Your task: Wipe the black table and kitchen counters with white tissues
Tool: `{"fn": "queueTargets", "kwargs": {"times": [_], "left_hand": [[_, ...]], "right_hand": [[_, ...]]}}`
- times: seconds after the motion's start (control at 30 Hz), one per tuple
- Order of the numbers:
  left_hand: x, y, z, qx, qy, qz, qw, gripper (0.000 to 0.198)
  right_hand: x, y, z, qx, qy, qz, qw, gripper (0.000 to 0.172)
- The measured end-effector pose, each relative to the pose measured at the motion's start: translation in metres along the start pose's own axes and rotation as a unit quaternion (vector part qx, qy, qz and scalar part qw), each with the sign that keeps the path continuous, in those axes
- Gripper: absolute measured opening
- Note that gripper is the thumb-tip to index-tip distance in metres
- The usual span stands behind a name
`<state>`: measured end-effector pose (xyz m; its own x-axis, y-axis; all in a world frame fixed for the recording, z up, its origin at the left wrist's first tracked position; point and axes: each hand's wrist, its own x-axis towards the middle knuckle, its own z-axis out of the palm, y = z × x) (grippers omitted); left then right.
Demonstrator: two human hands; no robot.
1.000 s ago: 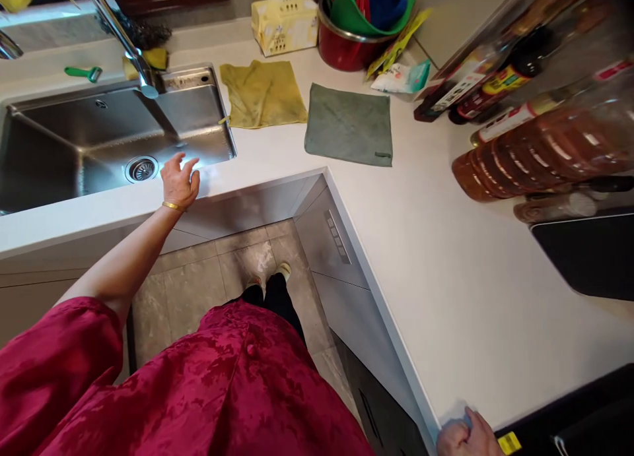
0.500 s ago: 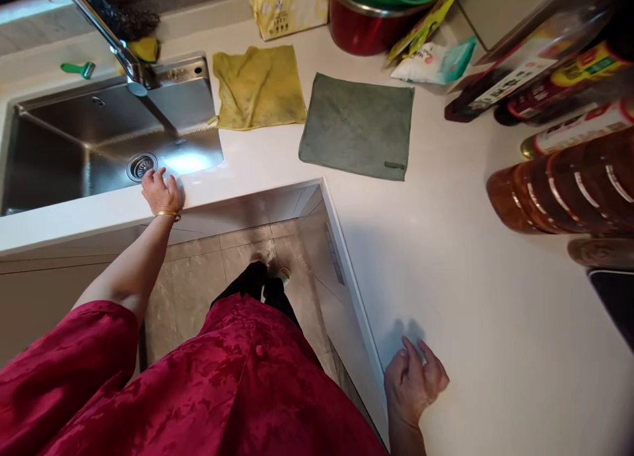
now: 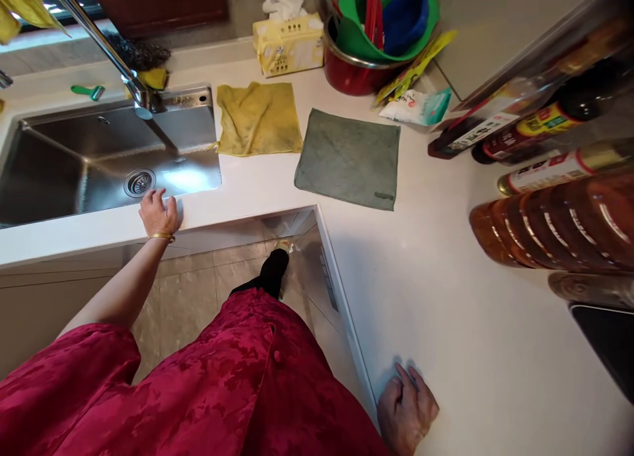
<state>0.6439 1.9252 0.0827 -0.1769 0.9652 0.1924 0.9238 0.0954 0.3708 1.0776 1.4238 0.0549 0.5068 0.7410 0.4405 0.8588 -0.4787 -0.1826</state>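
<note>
My left hand (image 3: 158, 213), with a gold bangle (image 3: 162, 237) on its wrist, rests on the white counter's front edge (image 3: 247, 192), just before the stainless steel sink (image 3: 113, 139). Its fingers are slightly apart and hold nothing, close to the sink drain (image 3: 139, 183). My right hand (image 3: 407, 410) lies on the white countertop near the corner's edge, holding nothing, its fingers loosely curled. A yellow cloth (image 3: 258, 118) and a grey-green cloth (image 3: 347, 159) lie flat, side by side, beyond both hands.
Behind the sink stands a curved faucet (image 3: 119, 66). A tissue box (image 3: 288, 45) and a red pot (image 3: 347, 73) holding colourful items stand at the back. Large amber bottles (image 3: 549, 228) and sauce bottles (image 3: 525, 129) lie at the right. Tiled floor shows below the counter's inner corner.
My right hand has come up from the bottom corner onto the countertop. My left hand has settled lower on the counter's front edge, and the view has tilted slightly.
</note>
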Motion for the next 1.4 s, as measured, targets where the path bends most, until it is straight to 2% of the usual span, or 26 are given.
{"fn": "queueTargets", "kwargs": {"times": [0.3,0.6,0.8,1.07,1.23,1.4], "left_hand": [[0.0,0.001,0.003,0.01,0.014,0.019,1.0,0.044],[0.001,0.003,0.0,0.013,0.022,0.0,1.0,0.044],[0.003,0.004,-0.003,0.002,0.021,-0.008,1.0,0.043],[0.004,0.003,-0.003,0.012,0.012,-0.007,1.0,0.041],[0.004,0.002,-0.003,0.034,0.01,-0.004,0.999,0.043],[0.002,0.001,-0.004,0.026,0.009,-0.006,1.0,0.043]], "right_hand": [[-0.009,0.006,0.001,-0.004,0.014,0.001,1.0,0.027],[0.01,0.008,0.004,0.007,0.038,-0.061,0.997,0.019],[0.004,0.005,0.009,-0.008,0.01,-0.003,1.0,0.028],[0.015,-0.002,0.007,-0.024,0.02,-0.047,0.998,0.026],[0.017,-0.009,0.006,-0.018,0.035,-0.031,0.999,0.022],[0.015,-0.009,0.004,-0.019,0.024,-0.027,0.999,0.022]]}}
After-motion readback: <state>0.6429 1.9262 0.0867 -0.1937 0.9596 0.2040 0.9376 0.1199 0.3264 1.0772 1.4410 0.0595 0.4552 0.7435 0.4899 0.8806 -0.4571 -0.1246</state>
